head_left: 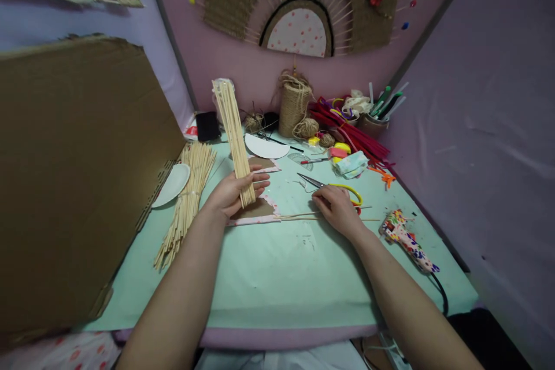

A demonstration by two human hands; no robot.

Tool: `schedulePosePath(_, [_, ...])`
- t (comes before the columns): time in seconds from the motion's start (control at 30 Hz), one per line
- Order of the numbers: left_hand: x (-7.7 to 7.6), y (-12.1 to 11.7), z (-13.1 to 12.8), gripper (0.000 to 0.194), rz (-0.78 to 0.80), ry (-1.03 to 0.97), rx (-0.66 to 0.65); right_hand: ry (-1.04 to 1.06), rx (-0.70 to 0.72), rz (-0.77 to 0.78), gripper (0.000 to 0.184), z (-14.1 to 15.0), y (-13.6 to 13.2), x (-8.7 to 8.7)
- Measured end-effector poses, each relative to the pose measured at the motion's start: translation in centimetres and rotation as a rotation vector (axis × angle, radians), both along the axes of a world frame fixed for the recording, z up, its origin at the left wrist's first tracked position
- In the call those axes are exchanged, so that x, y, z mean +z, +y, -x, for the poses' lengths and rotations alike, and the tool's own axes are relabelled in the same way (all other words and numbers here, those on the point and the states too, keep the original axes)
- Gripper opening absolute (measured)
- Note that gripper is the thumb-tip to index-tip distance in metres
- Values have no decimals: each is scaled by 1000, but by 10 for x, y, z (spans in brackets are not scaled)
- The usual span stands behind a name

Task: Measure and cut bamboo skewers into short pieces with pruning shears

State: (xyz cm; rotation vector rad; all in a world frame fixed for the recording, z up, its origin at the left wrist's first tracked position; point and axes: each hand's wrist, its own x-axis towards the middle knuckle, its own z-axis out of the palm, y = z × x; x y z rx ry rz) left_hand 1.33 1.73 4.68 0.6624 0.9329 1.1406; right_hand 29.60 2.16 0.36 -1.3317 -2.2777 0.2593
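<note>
My left hand (236, 189) holds an upright, slightly tilted bundle of thin bamboo sticks (233, 133), thumb across the front and fingers behind. Beneath it lie cardboard pieces (261, 208) edged with pink-dotted white fabric, partly covered by the hand. My right hand (336, 208) rests on the table with its fingers curled; whatever they may pinch is hidden. A few loose sticks (299, 216) run from the cardboard and pass under that hand. Just behind it lie scissors (353, 192) with yellow handles, blades pointing left.
A tied stick bundle (193, 185) and a large cardboard sheet (78, 173) stand left. A glue gun (407, 243) with its cord lies right. Farther back are a white half-disc (266, 147), a twine spool (293, 107), red pipe cleaners (355, 133) and a pen cup (373, 124).
</note>
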Motion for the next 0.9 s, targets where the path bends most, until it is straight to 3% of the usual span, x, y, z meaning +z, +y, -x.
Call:
schedulePosePath(0.17, [-6, 1, 0, 25, -5, -43, -75, 35, -13, -30, 19, -3, 5, 0])
schedulePosePath(0.5, [2, -4, -8, 32, 9, -55, -170, 44, -6, -25, 19, -6, 8, -3])
schedulePosePath(0.7, [-1, -2, -10, 28, -79, -90, -43, 65, 33, -14, 18, -6, 1, 6])
schedulePosePath(0.9, [1, 0, -12, 27, -28, -73, 15, -10, 208, 79, 25, -7, -9, 14])
